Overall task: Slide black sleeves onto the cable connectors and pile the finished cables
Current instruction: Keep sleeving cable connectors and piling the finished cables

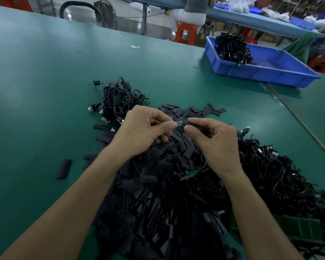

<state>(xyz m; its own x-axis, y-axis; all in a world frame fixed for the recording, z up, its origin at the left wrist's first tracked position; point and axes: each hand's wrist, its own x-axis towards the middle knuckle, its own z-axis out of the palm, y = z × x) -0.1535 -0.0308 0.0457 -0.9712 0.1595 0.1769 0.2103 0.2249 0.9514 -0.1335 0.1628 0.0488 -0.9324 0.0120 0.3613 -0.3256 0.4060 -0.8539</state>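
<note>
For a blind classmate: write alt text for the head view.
A person's left hand pinches a green circuit board while the right hand holds a black sleeve at its end, above a green table heaped with loose sleeves and black cables; a blue bin stands beyond.

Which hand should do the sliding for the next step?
Right, probably: the right hand pinches the black sleeve, its end level with the green connector that the left hand pinches and can hold steady.
</note>
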